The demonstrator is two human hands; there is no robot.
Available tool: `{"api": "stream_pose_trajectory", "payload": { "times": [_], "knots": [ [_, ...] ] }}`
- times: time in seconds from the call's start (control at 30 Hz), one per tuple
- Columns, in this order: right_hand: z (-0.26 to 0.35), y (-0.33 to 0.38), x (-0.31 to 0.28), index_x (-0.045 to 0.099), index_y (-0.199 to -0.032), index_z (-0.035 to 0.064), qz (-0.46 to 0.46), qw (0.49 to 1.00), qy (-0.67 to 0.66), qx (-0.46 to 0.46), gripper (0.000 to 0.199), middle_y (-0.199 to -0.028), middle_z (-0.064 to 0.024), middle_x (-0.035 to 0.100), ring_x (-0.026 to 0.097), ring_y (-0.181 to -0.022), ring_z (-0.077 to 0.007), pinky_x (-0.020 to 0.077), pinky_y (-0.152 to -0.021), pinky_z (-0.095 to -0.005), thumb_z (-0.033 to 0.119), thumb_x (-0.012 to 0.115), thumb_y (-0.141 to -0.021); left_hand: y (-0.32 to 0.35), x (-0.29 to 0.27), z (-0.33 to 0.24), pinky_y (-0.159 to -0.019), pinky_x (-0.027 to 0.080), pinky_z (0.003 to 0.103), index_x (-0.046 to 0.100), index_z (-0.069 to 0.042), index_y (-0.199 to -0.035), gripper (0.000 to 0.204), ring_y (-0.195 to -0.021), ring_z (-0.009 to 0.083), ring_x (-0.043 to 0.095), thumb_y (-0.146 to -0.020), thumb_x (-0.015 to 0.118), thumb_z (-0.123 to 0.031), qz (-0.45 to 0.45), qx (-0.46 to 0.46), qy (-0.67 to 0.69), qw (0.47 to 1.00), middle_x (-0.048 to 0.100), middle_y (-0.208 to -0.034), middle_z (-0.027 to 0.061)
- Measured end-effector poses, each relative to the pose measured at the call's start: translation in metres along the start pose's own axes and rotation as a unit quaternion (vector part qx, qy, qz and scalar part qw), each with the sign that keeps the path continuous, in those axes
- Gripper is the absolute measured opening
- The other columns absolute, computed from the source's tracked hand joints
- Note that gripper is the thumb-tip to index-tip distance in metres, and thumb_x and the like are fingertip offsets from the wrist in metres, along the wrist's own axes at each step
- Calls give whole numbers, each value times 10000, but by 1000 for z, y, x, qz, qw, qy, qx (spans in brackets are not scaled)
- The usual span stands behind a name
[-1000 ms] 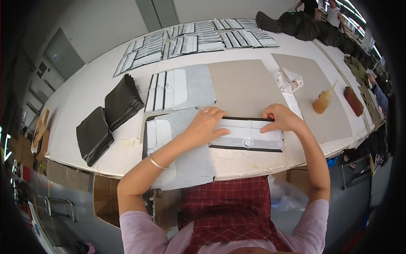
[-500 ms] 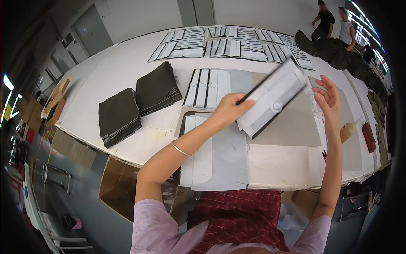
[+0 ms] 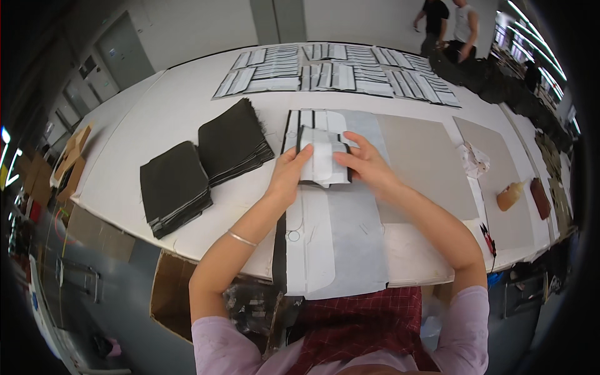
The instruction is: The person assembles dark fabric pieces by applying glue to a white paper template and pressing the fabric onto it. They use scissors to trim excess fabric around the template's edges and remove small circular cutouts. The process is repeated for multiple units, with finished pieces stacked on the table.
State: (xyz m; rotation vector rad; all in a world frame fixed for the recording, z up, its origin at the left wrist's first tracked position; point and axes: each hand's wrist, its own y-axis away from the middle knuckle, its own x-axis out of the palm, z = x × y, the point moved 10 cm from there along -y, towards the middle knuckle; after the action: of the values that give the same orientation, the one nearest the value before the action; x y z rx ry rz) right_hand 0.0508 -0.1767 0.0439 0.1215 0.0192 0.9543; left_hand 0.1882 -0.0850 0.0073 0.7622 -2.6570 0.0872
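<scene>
Between my two hands is a folded white-and-black fabric piece (image 3: 322,164), held over the layered panels in front of me. My left hand (image 3: 290,175) grips its left edge with the thumb on top. On its right side, my right hand (image 3: 370,164) pinches it, thumb and fingers pressed to the white face. Beneath lies a long pale grey sheet (image 3: 356,244) with white panels and a dark strip along its left side. Farther back, more white panels with black strips (image 3: 306,119) show partly behind the held piece.
Two stacks of dark fabric, a near one (image 3: 175,181) and a far one (image 3: 234,137), sit to the left. Grey boards (image 3: 419,169), a glue bottle (image 3: 509,196) and red-handled snips (image 3: 487,240) lie right. Rows of white-and-black pieces (image 3: 325,78) cover the far table. Two people stand beyond.
The fabric piece has come left and down from above the grey board, to over the layered panels. My right hand, earlier apart and open, now grips it together with my left.
</scene>
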Motion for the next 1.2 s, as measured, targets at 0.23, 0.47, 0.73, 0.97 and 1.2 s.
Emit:
{"api": "stream_pose_trajectory", "payload": {
  "times": [0.23,0.47,0.73,0.97,1.2],
  "knots": [
    [21,-51,18,331,-1558,75,30,997,51,-58,769,-1376,-130,575,568,-1205,-185,451,-1018,-323,32,697,-882,-3,-36,-6,-908,481,280,639,-52,-1181,350,-1028,107,634,-1020,611,-362,-2,-36,-4,999,690,-1118,41],
    [67,-41,48,338,-1568,132,203,957,159,-134,823,-1434,-135,533,576,-1238,-180,476,-1022,-302,-70,654,-835,-10,-49,-14,-948,483,305,509,-93,-1386,415,-1077,113,596,-1025,599,-278,70,-8,60,996,634,-1235,26],
    [46,-52,46,248,-1600,144,150,978,114,-87,875,-1400,-206,559,659,-1125,-189,547,-906,-300,-22,689,-863,-8,-64,-38,-936,464,310,496,-111,-1416,456,-1088,112,611,-991,647,-177,75,62,-13,995,676,-1211,23],
    [23,-69,53,288,-1580,114,116,990,71,-38,798,-1252,-154,646,665,-1056,-186,519,-882,-304,91,713,-905,-9,-78,-42,-980,446,349,499,-110,-1415,464,-1118,126,600,-984,653,-187,18,59,-15,998,685,-1209,20],
    [28,-97,73,401,-1520,90,108,983,137,-62,752,-1145,-128,691,668,-1000,-172,527,-863,-307,-21,706,-841,-21,-103,-18,-936,466,345,488,-79,-1406,502,-1102,169,599,-1004,619,-349,-41,-2,-21,999,646,-1194,66]
  ]
}}
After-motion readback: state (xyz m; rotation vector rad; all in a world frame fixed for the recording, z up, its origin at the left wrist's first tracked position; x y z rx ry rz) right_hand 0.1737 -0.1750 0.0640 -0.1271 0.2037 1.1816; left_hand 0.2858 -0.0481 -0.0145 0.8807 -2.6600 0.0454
